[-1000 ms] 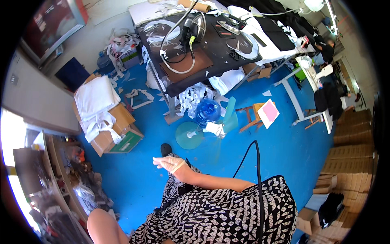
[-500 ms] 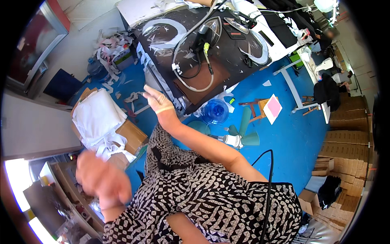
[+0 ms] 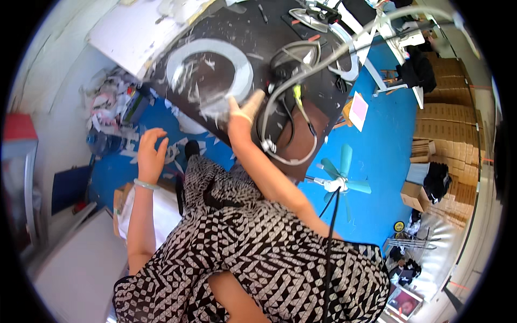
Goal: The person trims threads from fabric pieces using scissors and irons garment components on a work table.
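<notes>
My right hand (image 3: 245,111) is at the near edge of the black-covered table (image 3: 215,24), fingers and thumb spread, with a pale covering over the fingers. It is beside a curved white ring-shaped piece (image 3: 243,75) and some thin whitish scraps (image 3: 214,109); whether it touches them I cannot tell. Nothing shows in its grip. Off the table to the left, my left hand (image 3: 151,153) hangs in the air over the floor, fingers loosely bent and apart, holding nothing. A bracelet circles that wrist.
Right of my right hand, a steam iron (image 3: 296,59) with a looping hose (image 3: 272,116) lies by a brown pad (image 3: 315,126). Another iron (image 3: 308,19) and scissors (image 3: 341,84) are farther off. A green-bladed fan (image 3: 346,160) stands at right; scraps (image 3: 110,99) are heaped at left.
I have come closer to the table. My right hand has moved from beside it to its near edge. My left hand, blurred before, has risen forward and now shows its fingers apart.
</notes>
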The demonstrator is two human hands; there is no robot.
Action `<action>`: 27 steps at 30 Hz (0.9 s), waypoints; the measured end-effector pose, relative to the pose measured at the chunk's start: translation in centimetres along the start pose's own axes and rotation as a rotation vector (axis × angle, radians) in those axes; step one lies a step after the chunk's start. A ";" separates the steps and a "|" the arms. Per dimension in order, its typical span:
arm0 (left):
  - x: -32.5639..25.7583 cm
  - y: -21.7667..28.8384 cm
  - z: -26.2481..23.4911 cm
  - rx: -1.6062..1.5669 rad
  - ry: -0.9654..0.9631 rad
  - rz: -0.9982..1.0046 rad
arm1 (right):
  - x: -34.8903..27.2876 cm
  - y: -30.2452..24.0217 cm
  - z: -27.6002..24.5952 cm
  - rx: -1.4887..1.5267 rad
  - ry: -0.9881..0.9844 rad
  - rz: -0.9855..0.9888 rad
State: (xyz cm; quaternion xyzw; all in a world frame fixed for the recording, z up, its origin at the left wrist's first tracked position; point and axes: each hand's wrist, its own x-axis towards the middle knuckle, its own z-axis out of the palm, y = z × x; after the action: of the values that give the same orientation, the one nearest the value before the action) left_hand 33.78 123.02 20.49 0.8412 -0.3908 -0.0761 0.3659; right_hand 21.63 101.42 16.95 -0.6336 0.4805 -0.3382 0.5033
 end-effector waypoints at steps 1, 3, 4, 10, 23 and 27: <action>1.3 -0.6 0.1 -0.048 -0.067 0.039 | 0.4 0.8 -0.7 -0.079 0.087 -0.045; 4.6 -1.1 -0.3 -0.128 -0.158 0.116 | 1.4 0.3 -1.4 -0.166 0.229 -0.080; 6.1 -1.1 -0.1 -0.132 -0.184 0.113 | 2.0 -0.2 -1.8 -0.177 0.284 -0.077; 12.6 1.8 2.9 -0.152 -0.280 0.304 | 7.5 -1.5 -5.0 -0.140 0.554 -0.129; 13.7 1.4 7.2 -0.170 -0.320 0.333 | 11.7 0.9 -8.4 0.280 0.396 -0.068; 17.1 0.6 7.4 -0.089 -0.237 0.357 | 14.4 -1.8 -10.5 0.249 0.297 -0.024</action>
State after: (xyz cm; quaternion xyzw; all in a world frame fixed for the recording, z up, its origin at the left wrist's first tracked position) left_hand 42.03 106.47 18.22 0.7269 -0.5701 -0.1256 0.3617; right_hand 17.01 84.53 20.67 -0.5152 0.4965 -0.4907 0.4972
